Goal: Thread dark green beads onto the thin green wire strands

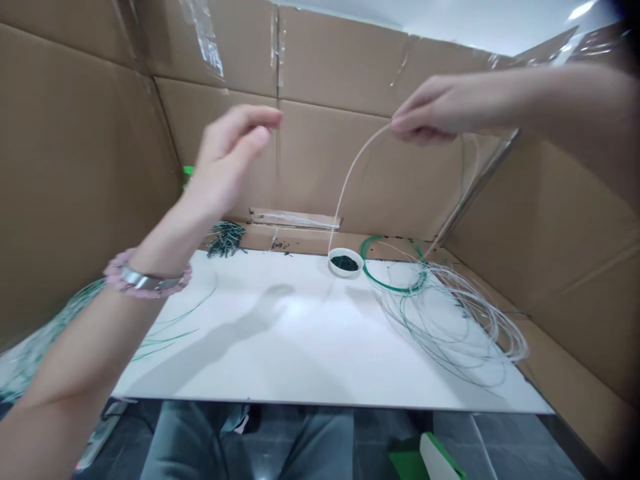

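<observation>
My right hand (pixel 430 110) is raised at the upper right, pinching a thin pale wire (pixel 357 175) whose lower end curves down to a small white bowl (pixel 345 262) of dark green granules. My left hand (pixel 235 153) is blurred in the air at the upper left, fingers curled, and nothing shows in it. A loose coil of thin pale and green wires (pixel 450 327) lies on the white board (pixel 280 360) to the right of the bowl. A stiffer green wire loop (pixel 387 267) sits behind that coil. Neither hand touches the board.
Cardboard walls (pixel 75 167) surround the board on three sides. Short dark green pieces (pixel 226 239) lie heaped behind the board's left corner. More green wires (pixel 45 340) lie under my left forearm. My jeans-clad legs (pixel 250 443) show below the front edge.
</observation>
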Tool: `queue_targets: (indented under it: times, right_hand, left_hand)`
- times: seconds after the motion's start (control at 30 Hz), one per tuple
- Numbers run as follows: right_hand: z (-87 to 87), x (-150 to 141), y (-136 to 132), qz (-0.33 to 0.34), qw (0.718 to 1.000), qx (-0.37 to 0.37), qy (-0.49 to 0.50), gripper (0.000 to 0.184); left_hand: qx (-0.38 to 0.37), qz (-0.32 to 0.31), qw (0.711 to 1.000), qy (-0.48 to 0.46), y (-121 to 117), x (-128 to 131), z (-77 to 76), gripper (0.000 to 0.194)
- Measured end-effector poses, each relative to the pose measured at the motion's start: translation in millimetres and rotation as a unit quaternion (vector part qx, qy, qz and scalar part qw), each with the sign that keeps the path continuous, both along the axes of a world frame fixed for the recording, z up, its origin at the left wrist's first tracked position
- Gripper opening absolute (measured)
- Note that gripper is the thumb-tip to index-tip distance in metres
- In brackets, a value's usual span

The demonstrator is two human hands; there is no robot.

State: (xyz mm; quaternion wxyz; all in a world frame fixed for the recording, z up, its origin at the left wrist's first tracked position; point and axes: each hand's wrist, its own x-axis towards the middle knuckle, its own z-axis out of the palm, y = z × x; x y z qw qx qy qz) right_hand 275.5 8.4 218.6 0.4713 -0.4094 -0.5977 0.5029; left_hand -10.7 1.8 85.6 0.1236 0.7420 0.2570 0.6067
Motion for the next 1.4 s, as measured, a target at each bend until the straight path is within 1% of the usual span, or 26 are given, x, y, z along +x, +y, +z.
queue_targets:
  times: [0.03,0.07,0.1,0.13,0.17,0.2,0.3,0.37,0.47,0.57,0.6,0.63,0.67,0.7,0.8,0.87,0.97,1.07,1.17,1.27,1.3,1.4]
  right_hand:
    - [-14.0,-11,-4,0.003,0.997,-0.047,-0.058,0.036]
    - [-26.8,-22,-9,0.008,0.990,-0.088,-0.110,0.033]
    - [-37.5,-32,-14,0.011,0.981,-0.120,-0.152,0.033]
    - [-45.8,-41,-19,0.014,0.973,-0.140,-0.181,0.034]
    - [-51.6,-49,-23,0.014,0.966,-0.153,-0.207,0.035]
    - [-55.3,-56,-27,0.012,0.960,-0.158,-0.232,0.035]
    - [-59.1,-71,-31,-0.005,0.943,-0.162,-0.291,0.037]
    - [-59.4,-76,-31,-0.012,0.938,-0.160,-0.308,0.039]
    - [-58.0,-77,-27,-0.009,0.932,-0.133,-0.336,0.039]
    - [-50.5,-70,-19,-0.007,0.925,-0.062,-0.374,0.038]
    - [-46.5,-66,-15,-0.009,0.923,-0.033,-0.383,0.037]
    - [-42.0,-62,-12,-0.013,0.921,-0.003,-0.389,0.037]
    - [-37.4,-58,-8,-0.017,0.919,0.024,-0.394,0.036]
    - [-33.0,-54,-5,-0.022,0.916,0.049,-0.398,0.036]
    - [-23.7,-46,2,-0.031,0.905,0.092,-0.414,0.035]
    - [-21.5,-45,4,-0.027,0.899,0.099,-0.425,0.036]
    - [-20.9,-47,0,-0.019,0.896,0.103,-0.432,0.038]
    - [-19.6,-47,-6,-0.018,0.893,0.114,-0.435,0.038]
    - [-18.4,-43,-10,-0.014,0.892,0.115,-0.438,0.037]
    - [-18.8,-39,-7,-0.017,0.899,0.093,-0.427,0.036]
    - [-19.3,-39,-5,-0.019,0.903,0.083,-0.420,0.036]
    - [-21.0,-38,2,-0.020,0.911,0.060,-0.407,0.035]
  left_hand:
    - [-0.066,-0.048,0.996,0.021,-4,7,-0.1,0.026]
    - [-0.133,-0.094,0.986,0.040,-7,14,-1.6,0.028]
    - [-0.211,-0.150,0.964,0.059,-9,22,-4.4,0.030]
    - [-0.273,-0.199,0.939,0.063,-10,30,-8.0,0.031]
    - [-0.317,-0.243,0.914,0.071,-11,36,-12.2,0.033]
    - [-0.344,-0.272,0.896,0.065,-12,41,-16.4,0.034]
    - [-0.366,-0.328,0.870,0.028,-15,47,-27.5,0.035]
    - [-0.387,-0.376,0.842,0.006,-18,45,-33.0,0.035]
    - [-0.462,-0.442,0.767,-0.052,-23,37,-41.4,0.038]
    - [-0.532,-0.469,0.693,-0.132,-24,22,-55.7,0.042]
    - [-0.548,-0.471,0.675,-0.154,-23,16,-61.9,0.043]
    - [-0.560,-0.465,0.664,-0.174,-23,9,-68.4,0.044]
    - [-0.568,-0.452,0.660,-0.194,-23,2,-74.7,0.045]
    - [-0.571,-0.435,0.663,-0.212,-23,-4,-80.3,0.045]
    - [-0.553,-0.377,0.696,-0.260,-29,-16,-89.2,0.045]
    - [-0.538,-0.352,0.716,-0.272,-35,-19,-88.2,0.045]
    - [-0.526,-0.335,0.732,-0.273,-45,-19,-81.5,0.045]
    - [-0.520,-0.328,0.739,-0.275,-51,-20,-75.7,0.045]
    - [-0.517,-0.336,0.737,-0.279,-53,-22,-73.5,0.045]
    - [-0.519,-0.341,0.733,-0.277,-55,-23,-73.4,0.045]
    - [-0.519,-0.337,0.737,-0.272,-55,-23,-73.5,0.045]
    - [-0.509,-0.308,0.763,-0.253,-57,-21,-74.1,0.045]
